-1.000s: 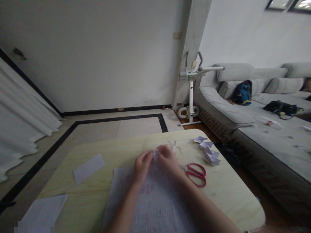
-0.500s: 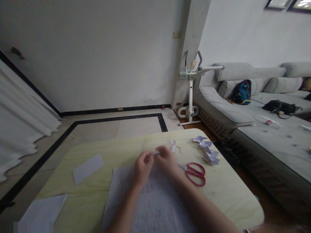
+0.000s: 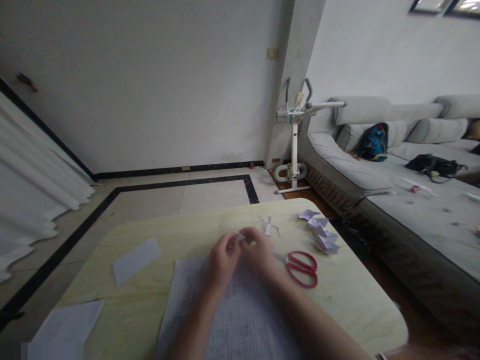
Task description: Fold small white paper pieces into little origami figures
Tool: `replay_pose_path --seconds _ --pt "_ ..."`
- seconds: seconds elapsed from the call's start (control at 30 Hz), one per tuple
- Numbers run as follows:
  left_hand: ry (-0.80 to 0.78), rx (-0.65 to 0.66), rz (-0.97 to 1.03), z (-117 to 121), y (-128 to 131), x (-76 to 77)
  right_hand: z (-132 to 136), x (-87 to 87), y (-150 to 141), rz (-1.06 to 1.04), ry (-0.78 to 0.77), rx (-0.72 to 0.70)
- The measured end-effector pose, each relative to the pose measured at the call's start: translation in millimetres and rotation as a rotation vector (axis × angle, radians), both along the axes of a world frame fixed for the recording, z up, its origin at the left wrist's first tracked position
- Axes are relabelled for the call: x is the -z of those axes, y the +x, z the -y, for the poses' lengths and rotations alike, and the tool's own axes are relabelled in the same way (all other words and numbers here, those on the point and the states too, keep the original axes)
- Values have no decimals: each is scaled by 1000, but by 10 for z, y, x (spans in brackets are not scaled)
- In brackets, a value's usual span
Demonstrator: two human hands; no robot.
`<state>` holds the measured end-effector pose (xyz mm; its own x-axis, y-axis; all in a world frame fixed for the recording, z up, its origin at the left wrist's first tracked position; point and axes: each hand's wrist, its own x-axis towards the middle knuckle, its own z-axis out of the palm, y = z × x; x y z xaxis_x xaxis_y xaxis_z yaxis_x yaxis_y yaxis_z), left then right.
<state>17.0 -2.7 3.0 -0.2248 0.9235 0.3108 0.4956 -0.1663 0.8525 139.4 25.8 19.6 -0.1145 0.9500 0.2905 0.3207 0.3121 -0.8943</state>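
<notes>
I record, taking both hands as the dial's centre: a long grey upholstered sofa (image 3: 431,210) lies at two o'clock, past the table edge. My pale wood-grained table (image 3: 352,295) with rounded corners supports the work. A large whitish paper sheet (image 3: 243,315) covered in close lines of marks lies at six o'clock, under my forearms. Two plain white paper pieces lie apart: the larger (image 3: 71,320) at eight, the smaller (image 3: 137,261) at nine. My left hand (image 3: 223,260) and right hand (image 3: 258,252) meet just above the sheet's far edge. Red-handled metal scissors (image 3: 303,268) lie at four, blades partly hidden by my right wrist. White folded paper shapes (image 3: 321,231) cluster at three; thin white paper strips (image 3: 268,227) lie at two. Between my fingertips is a small white paper piece (image 3: 239,237), pinched from both sides; finer finger placement is blurred.
</notes>
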Motion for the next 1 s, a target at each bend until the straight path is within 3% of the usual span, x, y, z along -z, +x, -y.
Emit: replay_pose_path --seconds 0.37,0.63,0.83,1.0 --pt "20 -36 -27 -5 -57 -51 -4 51 -7 -53 34 -104" --pt "0 -53 16 3 -79 -60 21 -61 18 -8 78 -236" --pt "-57 -25 192 -42 -111 -51 -22 -79 28 -50 -68 -239" --pt "-114 -6 397 -46 -100 -148 -53 -144 45 -197 -273 -262"
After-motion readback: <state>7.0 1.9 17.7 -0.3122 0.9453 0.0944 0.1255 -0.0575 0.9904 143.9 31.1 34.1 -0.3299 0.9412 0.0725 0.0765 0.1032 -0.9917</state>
